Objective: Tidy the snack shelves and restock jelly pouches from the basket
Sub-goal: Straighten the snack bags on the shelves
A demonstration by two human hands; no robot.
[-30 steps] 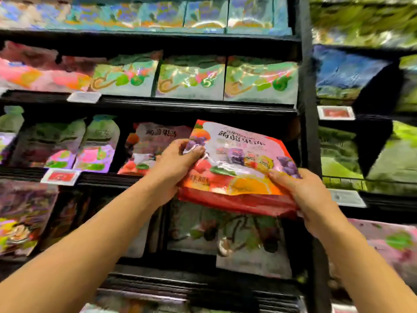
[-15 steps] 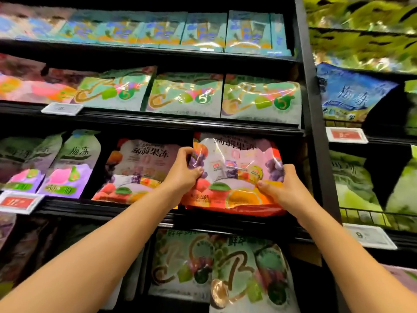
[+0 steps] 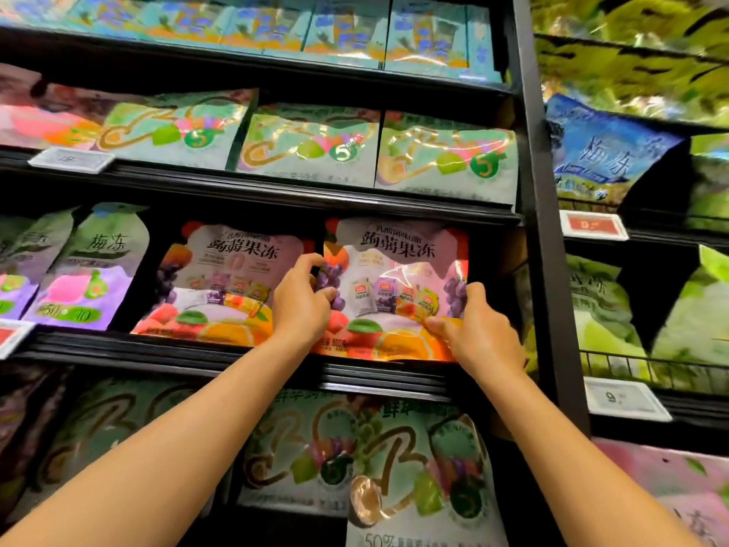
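My left hand (image 3: 301, 305) and right hand (image 3: 479, 333) pinch the side edges of a jelly pouch (image 3: 396, 294) standing on the shelf (image 3: 236, 351), just beside a matching pouch (image 3: 221, 286). Both read "蒟蒻果冻"; mine shows "800". A price tag (image 3: 623, 398) reads "9."

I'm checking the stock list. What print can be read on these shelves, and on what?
"蒟蒻果冻": fruit pouch gripped by both hands, and its twin beside it.
"800": lower edge of the gripped pouch.
"梅冻": purple pouch and blue pouch.
"5": green pouches one shelf up.
"50%": bottom pouch.
"9.": white price tag.
Smaller print: blurred.
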